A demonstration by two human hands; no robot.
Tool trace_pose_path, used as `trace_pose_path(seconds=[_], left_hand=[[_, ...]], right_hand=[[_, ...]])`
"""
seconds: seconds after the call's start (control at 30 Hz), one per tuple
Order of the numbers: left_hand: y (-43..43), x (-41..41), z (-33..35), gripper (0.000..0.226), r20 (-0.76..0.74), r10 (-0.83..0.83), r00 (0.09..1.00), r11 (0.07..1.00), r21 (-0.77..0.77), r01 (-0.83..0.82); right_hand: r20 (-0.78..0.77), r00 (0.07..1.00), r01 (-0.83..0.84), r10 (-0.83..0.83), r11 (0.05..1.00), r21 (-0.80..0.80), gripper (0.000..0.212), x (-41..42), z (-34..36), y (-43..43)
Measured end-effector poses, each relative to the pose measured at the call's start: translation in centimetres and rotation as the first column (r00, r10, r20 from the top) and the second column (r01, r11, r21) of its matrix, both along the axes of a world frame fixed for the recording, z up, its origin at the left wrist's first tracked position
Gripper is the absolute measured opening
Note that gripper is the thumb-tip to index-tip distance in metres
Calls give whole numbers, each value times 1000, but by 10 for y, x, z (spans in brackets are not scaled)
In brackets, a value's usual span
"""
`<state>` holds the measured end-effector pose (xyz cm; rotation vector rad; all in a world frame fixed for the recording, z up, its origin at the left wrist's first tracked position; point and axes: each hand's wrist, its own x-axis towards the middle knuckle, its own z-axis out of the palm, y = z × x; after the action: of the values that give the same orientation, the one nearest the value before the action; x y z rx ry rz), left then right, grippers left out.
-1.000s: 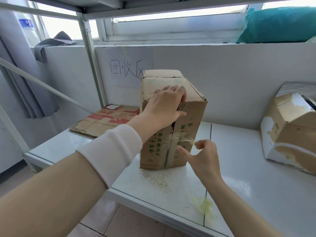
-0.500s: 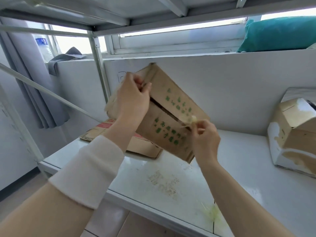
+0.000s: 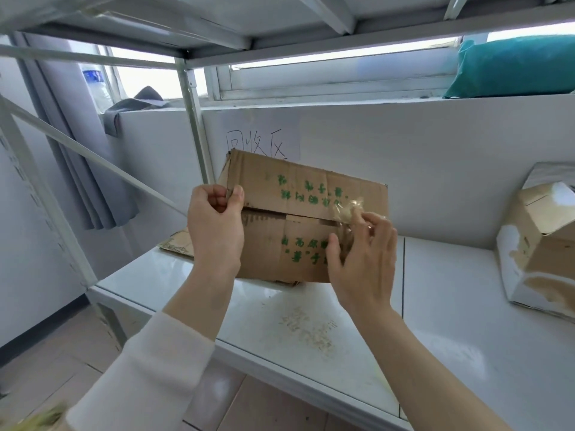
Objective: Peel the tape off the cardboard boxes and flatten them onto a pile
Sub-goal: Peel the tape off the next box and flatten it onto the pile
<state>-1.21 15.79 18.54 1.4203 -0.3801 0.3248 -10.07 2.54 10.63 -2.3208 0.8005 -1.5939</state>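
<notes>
Left hand (image 3: 214, 225) pinching upper-left corner of cardboard box (image 3: 298, 219), right hand (image 3: 362, 259) pinching crumpled clear tape (image 3: 348, 209) at the box's seam (green print), box held above white shelf (image 3: 466, 337), flattened cardboard (image 3: 175, 244) behind, second box (image 3: 541, 253) far right.

A: Obstructions?
B: The held box (image 3: 311, 219) hides the lower strokes of the wall sign (image 3: 258, 141) and most of the flattened cardboard (image 3: 175, 244) behind it. The right hand (image 3: 364, 259) covers part of the box's green print; the tape (image 3: 348, 209) at its fingertips is a blurred wad.
A: Frame edges?
B: The second box (image 3: 541, 256), far right, is cut off. A yellowish blur (image 3: 37, 418), near left corner, cannot be identified.
</notes>
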Motion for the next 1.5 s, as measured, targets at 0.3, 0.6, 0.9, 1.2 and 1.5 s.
trace_pose_path(seconds=[0.3, 0.6, 0.9, 1.2, 1.5], left_hand=[[48, 12, -47, 19, -260, -20, 965, 986, -168, -25], [57, 16, -57, 22, -285, -25, 958, 986, -167, -24], [52, 14, -59, 23, -285, 12, 959, 992, -116, -46], [53, 18, -61, 20, -290, 73, 954, 993, -65, -96], [70, 38, -65, 23, -322, 96, 942, 984, -112, -139]], right_hand=[[213, 975, -14, -66, 935, 356, 16, -22, 6, -34], [123, 992, -84, 37, 910, 406, 30, -36, -3, -34], [61, 968, -250, 245, 904, 346, 51, -41, -18, -5], [235, 963, -246, 129, 774, 584, 18, -41, -17, -29], [-328, 937, 196, -119, 957, 213, 8, -93, -55, -68]])
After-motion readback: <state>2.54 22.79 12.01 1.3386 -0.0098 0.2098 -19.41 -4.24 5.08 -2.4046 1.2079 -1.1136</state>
